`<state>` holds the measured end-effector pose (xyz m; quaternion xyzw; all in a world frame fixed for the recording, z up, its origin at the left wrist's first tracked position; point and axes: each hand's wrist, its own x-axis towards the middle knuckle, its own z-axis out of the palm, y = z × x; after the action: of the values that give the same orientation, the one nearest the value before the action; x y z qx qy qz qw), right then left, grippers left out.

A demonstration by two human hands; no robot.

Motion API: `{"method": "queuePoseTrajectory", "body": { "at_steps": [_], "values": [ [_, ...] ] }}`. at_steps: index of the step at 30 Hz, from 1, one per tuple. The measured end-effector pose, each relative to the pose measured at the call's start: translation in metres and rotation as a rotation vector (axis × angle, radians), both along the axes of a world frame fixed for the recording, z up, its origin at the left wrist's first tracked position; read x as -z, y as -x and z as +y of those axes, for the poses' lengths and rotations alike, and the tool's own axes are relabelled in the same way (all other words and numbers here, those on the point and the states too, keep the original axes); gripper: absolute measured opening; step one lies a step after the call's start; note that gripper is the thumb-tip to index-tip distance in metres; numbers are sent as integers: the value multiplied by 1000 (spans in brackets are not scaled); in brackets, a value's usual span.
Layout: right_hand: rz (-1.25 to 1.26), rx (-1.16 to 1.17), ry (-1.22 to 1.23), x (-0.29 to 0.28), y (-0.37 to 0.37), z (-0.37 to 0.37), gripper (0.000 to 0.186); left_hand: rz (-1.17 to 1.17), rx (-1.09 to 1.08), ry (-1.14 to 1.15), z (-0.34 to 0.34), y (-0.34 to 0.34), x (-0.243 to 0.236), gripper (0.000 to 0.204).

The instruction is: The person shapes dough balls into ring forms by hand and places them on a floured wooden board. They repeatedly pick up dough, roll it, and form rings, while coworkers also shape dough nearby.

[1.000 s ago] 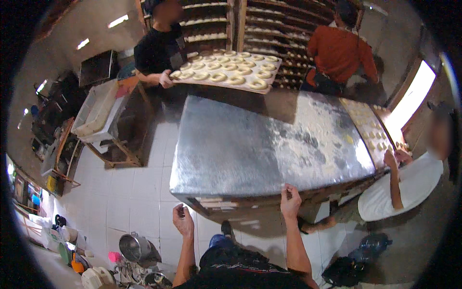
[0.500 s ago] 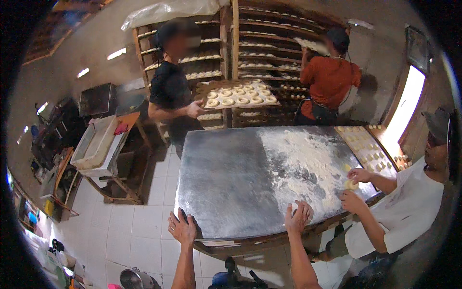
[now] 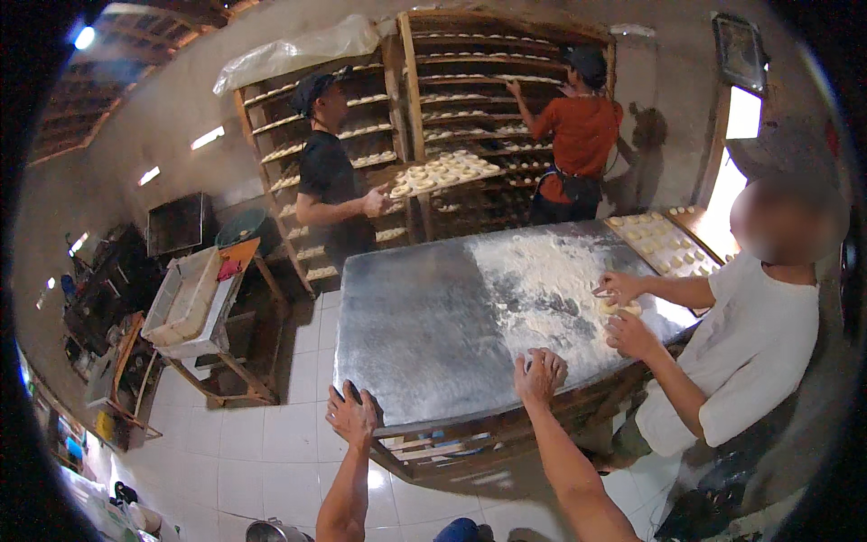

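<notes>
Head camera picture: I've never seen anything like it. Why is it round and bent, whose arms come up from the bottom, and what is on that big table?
The camera sits on a person's head and looks down through a very wide lens, so straight edges curve. The two bare arms from the bottom belong to that person. The left hand grips the near edge of the metal table; the right hand rests on the tabletop, fingers curled, holding nothing I can make out. White flour is scattered over the table's far right part. On the right, a co-worker in a white shirt presses a small piece of dough. Behind, a person in black carries a tray of dough rings, and a person in orange reaches into wooden racks.
</notes>
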<state>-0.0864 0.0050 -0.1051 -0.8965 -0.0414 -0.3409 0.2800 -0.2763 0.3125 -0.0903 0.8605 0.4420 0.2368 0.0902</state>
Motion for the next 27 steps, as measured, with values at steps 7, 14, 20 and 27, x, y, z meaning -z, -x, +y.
{"method": "queuePoseTrajectory", "body": {
  "at_steps": [7, 14, 20, 27],
  "values": [
    [23, -23, 63, 0, -2, -4, 29, 24, -10, 4, 3, 0, 7, 51],
    [52, 23, 64, 4, -5, -1, 26, 45, -30, -26, 6, -2, 15, 50],
    [-43, -11, 86, 3, -5, -3, 28, 28, -46, -45, 7, -3, 17, 49],
    [125, -42, 42, 3, -4, -3, 27, 4, -70, -63, 5, -4, 13, 48]
  ]
}}
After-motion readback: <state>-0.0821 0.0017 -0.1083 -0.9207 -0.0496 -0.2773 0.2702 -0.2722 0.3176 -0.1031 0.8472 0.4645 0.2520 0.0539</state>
